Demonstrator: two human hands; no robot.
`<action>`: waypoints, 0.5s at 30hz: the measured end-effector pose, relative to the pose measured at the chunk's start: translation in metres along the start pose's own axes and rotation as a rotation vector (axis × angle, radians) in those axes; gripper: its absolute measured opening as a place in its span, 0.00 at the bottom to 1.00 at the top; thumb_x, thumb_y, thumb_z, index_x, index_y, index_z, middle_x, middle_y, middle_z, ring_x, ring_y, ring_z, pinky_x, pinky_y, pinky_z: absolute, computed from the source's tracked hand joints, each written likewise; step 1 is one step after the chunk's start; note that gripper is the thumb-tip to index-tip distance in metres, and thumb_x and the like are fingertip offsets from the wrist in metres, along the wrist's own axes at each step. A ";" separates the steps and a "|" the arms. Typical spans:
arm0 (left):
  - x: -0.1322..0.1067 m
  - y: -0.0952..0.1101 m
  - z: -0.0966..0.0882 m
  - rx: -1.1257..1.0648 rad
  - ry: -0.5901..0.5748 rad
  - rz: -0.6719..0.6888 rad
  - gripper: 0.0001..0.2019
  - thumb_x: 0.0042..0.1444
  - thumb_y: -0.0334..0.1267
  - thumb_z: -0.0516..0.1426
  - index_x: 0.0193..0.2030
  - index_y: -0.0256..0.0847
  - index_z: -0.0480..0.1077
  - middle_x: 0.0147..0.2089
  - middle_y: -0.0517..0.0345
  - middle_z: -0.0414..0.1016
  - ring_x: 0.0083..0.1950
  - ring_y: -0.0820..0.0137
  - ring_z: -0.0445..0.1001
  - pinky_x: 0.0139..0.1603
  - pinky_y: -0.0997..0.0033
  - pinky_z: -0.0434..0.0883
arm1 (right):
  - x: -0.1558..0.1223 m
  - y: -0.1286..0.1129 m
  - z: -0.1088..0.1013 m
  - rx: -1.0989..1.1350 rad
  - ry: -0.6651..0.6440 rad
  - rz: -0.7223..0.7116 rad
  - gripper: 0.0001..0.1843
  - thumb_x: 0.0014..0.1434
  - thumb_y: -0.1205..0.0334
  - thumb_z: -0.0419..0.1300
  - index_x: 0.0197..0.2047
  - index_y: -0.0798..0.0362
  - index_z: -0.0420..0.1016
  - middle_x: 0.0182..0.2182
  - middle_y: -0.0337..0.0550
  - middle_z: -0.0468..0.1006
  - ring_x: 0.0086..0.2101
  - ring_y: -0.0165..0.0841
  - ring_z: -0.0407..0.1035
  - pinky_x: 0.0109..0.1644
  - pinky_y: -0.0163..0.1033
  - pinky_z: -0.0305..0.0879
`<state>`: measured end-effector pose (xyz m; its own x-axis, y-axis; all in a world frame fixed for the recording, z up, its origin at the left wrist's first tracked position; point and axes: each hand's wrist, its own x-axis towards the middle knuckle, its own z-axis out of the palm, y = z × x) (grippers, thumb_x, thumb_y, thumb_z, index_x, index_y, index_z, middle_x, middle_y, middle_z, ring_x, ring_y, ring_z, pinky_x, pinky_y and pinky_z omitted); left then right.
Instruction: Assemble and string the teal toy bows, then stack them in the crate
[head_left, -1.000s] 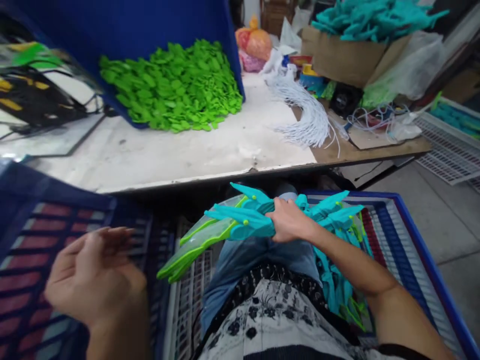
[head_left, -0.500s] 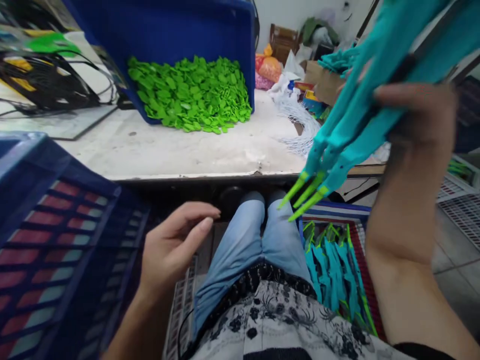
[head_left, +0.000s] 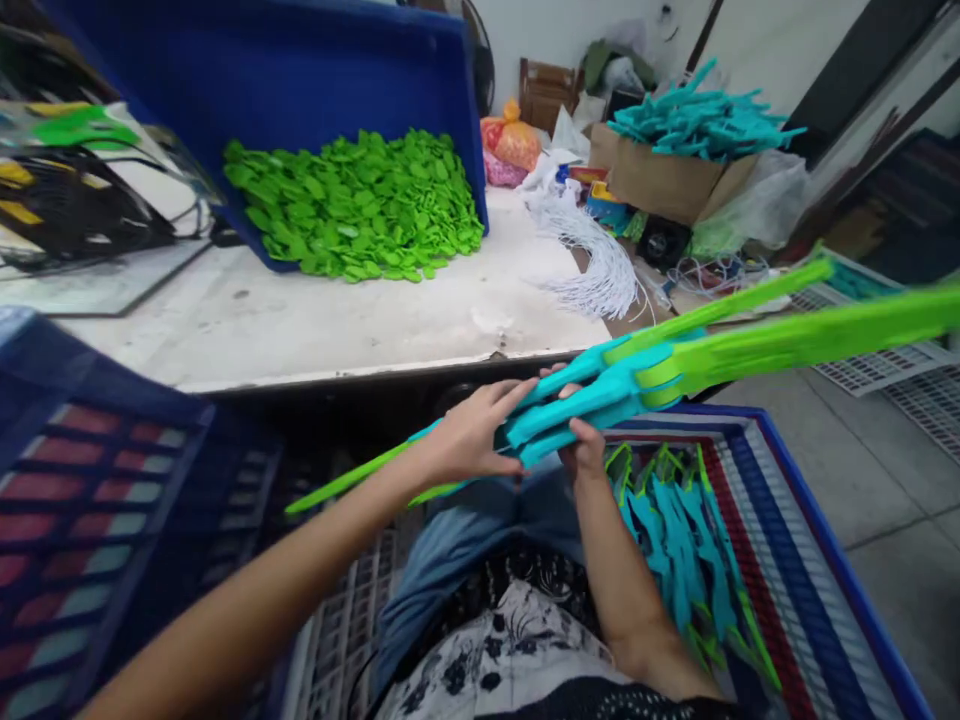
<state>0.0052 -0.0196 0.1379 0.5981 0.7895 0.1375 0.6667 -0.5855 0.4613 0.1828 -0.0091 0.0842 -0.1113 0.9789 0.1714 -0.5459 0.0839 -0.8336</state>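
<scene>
A bundle of long teal plastic pieces (head_left: 592, 405) with lime-green ends lies slantwise across my lap, above the jeans. Its thick green ends reach up to the right and its thin green tips point down to the left. My left hand (head_left: 474, 432) is closed over the bundle's left part. Lower right of it, my right hand (head_left: 581, 440) grips the teal middle from below, its fingers partly hidden. Similar teal-and-green pieces (head_left: 675, 530) lie in a row in a striped crate (head_left: 814, 560) by my right side.
On the white table (head_left: 360, 330) a tilted blue bin (head_left: 300, 60) holds many green leaf-shaped pieces (head_left: 360, 205). White strings (head_left: 600, 265) lie right of it. A cardboard box (head_left: 652, 180) heaped with teal pieces stands behind. A blue crate (head_left: 112, 500) is at my left.
The teal-and-green bundle has come down from the upper right to my lap and now lies flatter. My left hand has moved right and closed on it; my right hand has lowered with it.
</scene>
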 end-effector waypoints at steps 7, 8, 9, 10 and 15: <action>-0.019 -0.016 0.078 0.283 0.057 -0.089 0.30 0.55 0.42 0.59 0.65 0.42 0.62 0.66 0.41 0.62 0.64 0.41 0.62 0.55 0.40 0.67 | -0.035 0.064 -0.056 0.226 0.148 0.437 0.22 0.37 0.50 0.68 0.37 0.46 0.71 0.46 0.41 0.77 0.53 0.45 0.67 0.55 0.50 0.68; -0.018 -0.014 0.086 0.314 0.037 -0.088 0.27 0.56 0.41 0.58 0.63 0.42 0.65 0.66 0.42 0.63 0.63 0.39 0.62 0.54 0.38 0.67 | -0.041 0.069 -0.061 0.262 0.210 0.485 0.20 0.40 0.51 0.67 0.37 0.47 0.70 0.44 0.40 0.78 0.52 0.44 0.68 0.54 0.50 0.69; -0.018 -0.010 0.093 0.336 0.011 -0.079 0.24 0.56 0.41 0.58 0.61 0.43 0.68 0.66 0.43 0.64 0.63 0.38 0.62 0.54 0.37 0.67 | -0.050 0.073 -0.064 0.293 0.268 0.516 0.18 0.43 0.52 0.66 0.37 0.47 0.70 0.42 0.40 0.78 0.50 0.43 0.70 0.54 0.49 0.69; -0.018 -0.007 0.098 0.351 -0.021 -0.066 0.22 0.56 0.42 0.58 0.58 0.44 0.70 0.65 0.44 0.65 0.63 0.37 0.61 0.54 0.36 0.66 | -0.060 0.075 -0.066 0.319 0.316 0.544 0.17 0.45 0.52 0.65 0.37 0.48 0.70 0.41 0.40 0.78 0.49 0.41 0.71 0.54 0.48 0.69; -0.030 -0.004 0.110 0.385 -0.118 -0.012 0.26 0.54 0.49 0.61 0.59 0.45 0.70 0.69 0.45 0.60 0.68 0.33 0.53 0.58 0.33 0.60 | -0.124 0.057 -0.068 0.104 0.182 0.875 0.26 0.48 0.40 0.65 0.40 0.54 0.73 0.34 0.43 0.79 0.38 0.38 0.75 0.47 0.46 0.72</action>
<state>0.0333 -0.0616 0.0360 0.6215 0.7831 0.0224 0.7783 -0.6205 0.0966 0.2223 -0.1130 -0.0202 -0.3939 0.7001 -0.5956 -0.4009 -0.7140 -0.5741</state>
